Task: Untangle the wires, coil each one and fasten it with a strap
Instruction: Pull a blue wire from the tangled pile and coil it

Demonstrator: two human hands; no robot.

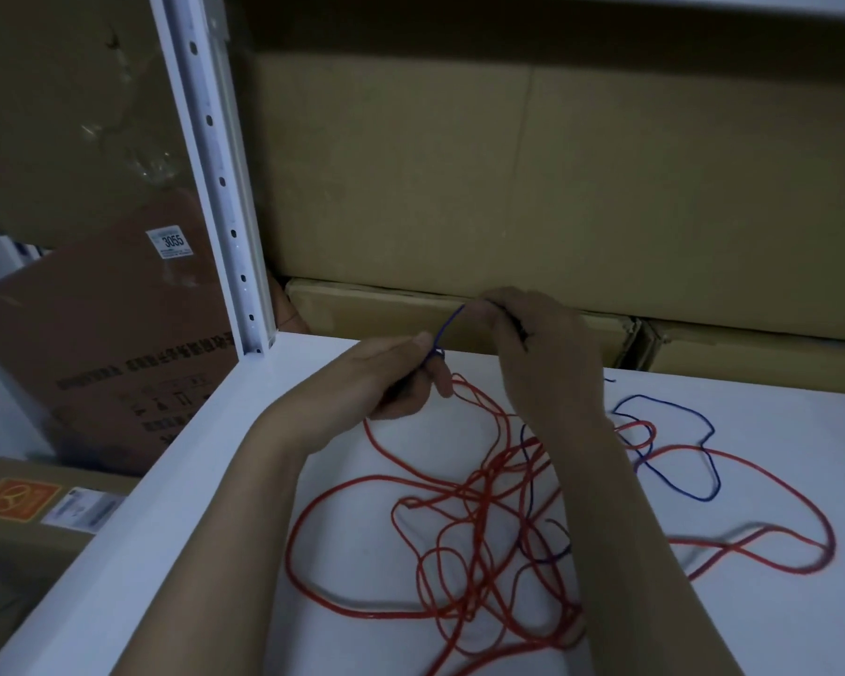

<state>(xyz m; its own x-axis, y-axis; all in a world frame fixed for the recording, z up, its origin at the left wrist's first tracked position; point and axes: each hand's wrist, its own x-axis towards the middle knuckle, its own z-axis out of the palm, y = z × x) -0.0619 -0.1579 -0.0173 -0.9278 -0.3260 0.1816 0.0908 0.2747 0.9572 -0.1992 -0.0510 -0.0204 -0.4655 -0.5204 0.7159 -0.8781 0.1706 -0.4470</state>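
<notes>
Red wire [464,544] still tangled w/ blue wire [674,446]. Left hand [401,373] & right hand [532,334] both pinch blue end. Step: untangling; next, prob. draw blue free of red.

A tangle [489,539] of wires lies on the tabletop [167,553]. Behind the tangle, both hands are raised above the tabletop: the left hand [391,378] to the left, the right hand [542,344] to the right, with a short stretch of wire [447,329] running between them. Right of the tangle a loose wire loop [679,446] lies on the tabletop. Behind the hands, boxes [508,187] are stacked along the tabletop's far edge. A shelf post [220,187] stands at the tabletop's far left corner, with more boxes [118,334] left of it.
</notes>
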